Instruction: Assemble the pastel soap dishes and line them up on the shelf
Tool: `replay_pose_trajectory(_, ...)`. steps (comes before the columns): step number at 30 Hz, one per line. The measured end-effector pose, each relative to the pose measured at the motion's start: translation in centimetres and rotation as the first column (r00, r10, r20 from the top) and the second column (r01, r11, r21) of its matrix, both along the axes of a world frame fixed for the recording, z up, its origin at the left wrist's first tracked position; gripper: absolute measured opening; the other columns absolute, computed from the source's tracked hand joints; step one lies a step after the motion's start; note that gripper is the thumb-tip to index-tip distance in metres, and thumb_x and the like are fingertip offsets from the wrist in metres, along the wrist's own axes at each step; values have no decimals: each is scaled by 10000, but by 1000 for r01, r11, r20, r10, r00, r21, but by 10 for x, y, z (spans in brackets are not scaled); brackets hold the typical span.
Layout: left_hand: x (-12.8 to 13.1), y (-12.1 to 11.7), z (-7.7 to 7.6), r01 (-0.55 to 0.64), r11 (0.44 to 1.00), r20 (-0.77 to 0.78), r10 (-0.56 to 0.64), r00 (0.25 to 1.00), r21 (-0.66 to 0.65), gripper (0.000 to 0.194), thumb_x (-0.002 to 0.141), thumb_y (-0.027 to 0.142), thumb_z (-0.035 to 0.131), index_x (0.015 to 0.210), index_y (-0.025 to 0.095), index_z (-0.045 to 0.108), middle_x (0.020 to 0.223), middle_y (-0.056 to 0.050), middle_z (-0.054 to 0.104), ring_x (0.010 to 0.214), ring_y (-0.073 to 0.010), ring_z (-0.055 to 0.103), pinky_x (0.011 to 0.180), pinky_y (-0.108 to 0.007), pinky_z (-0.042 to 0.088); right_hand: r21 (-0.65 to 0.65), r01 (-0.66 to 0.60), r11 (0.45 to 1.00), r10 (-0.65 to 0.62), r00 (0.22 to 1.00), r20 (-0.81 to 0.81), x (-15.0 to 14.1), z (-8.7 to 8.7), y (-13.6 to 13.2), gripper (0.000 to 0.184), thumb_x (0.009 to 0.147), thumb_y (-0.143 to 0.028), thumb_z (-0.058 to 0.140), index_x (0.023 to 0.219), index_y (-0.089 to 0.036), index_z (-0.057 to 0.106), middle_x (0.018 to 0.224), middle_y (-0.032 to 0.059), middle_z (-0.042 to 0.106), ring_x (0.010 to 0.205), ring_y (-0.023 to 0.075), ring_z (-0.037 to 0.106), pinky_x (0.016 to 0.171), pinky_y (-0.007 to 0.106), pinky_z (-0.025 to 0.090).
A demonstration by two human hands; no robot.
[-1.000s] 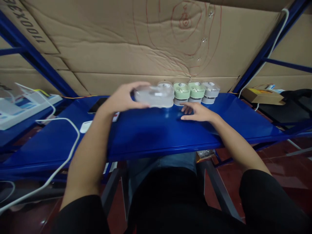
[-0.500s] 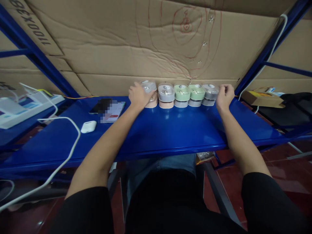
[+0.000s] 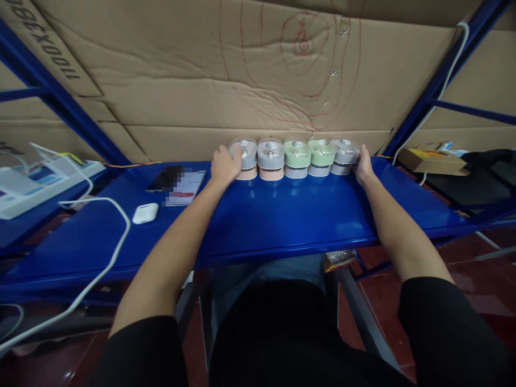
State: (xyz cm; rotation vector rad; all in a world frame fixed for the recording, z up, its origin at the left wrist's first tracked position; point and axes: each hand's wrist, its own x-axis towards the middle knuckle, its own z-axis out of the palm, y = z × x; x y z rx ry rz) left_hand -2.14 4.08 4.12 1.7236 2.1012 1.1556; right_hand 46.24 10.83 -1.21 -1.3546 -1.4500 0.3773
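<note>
Small two-tier plastic boxes with clear tops stand side by side in a row along the back of the blue shelf. A grey box (image 3: 243,155) over an orange one (image 3: 246,174) makes the left end. Green boxes (image 3: 297,155) stand on grey ones in the middle, and a grey box (image 3: 344,152) tops the right-end stack. My left hand (image 3: 226,164) rests against the left end, thumb up along the box and fingers apart from it. At the other end my right hand (image 3: 364,165) lies along the outer side, fingers extended and partly hidden.
Left on the shelf (image 3: 282,215) lie a dark phone (image 3: 166,178), a second phone with a lit screen (image 3: 188,185) and a white earbud case (image 3: 145,213). A white cable (image 3: 116,252) loops over the left side. Behind the boxes rises a cardboard wall (image 3: 173,102).
My left hand has drawn off the top of the left-end box to its side. The right hand has moved inward against the right end, its curled fingers now straighter.
</note>
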Motion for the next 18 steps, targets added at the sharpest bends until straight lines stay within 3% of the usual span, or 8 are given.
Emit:
replay_pose_trajectory(3, -16, 5, 5, -58, 998, -16, 57, 998, -40, 692, 1144, 714, 414, 1397, 143, 712, 1520, -350, 759, 1559, -532, 658, 1285, -683, 505, -130, -34, 991, -2, 963, -270, -4, -4, 2, 1056, 931, -1050, 255, 1448, -273, 749, 1437, 166, 836, 1360, 395, 782, 1111, 591, 647)
replay_pose_trajectory(6, -31, 6, 11, -91, 993, -23, 89, 996, -76, 780, 1138, 785, 415, 1370, 119, 749, 1518, -378, 760, 1551, -572, 661, 1258, -710, 513, -165, -58, 985, -1, 940, -341, -16, -7, 4, 963, 936, -1019, 378, 1477, -309, 736, 1522, 137, 811, 1428, 424, 743, 1180, 612, 609)
replay_pose_trajectory(10, -45, 1, 22, -143, 983, -51, 138, 989, -115, 783, 1149, 755, 453, 1420, 82, 747, 1567, -395, 729, 1565, -609, 641, 1220, -756, 521, -203, -115, 972, 52, 956, -290, -34, -6, 5, 955, 959, -1029, 382, 1540, -336, 689, 1631, 122, 755, 1514, 421, 672, 1236, 627, 570)
replay_pose_trajectory(14, -57, -2, 29, -220, 960, -112, 202, 973, -176, 817, 1162, 781, 439, 1413, 51, 705, 1603, -363, 712, 1585, -551, 634, 1234, -678, 522, -250, -170, 953, 129, 976, -174, -50, -3, 3, 1021, 939, -1075, 353, 1593, -346, 644, 1697, 132, 707, 1540, 419, 668, 1230, 624, 591)
replay_pose_trajectory(18, -75, 5, 23, -122, 981, -56, 115, 992, -151, 1001, 1120, 908, 348, 1263, 0, 743, 1324, -248, 821, 1678, -560, 504, 1199, -690, 421, -226, -146, 963, 133, 989, -72, -61, -3, -2, 1116, 901, -1061, 464, 1675, -268, 597, 1742, 206, 657, 1571, 460, 660, 1277, 661, 570)
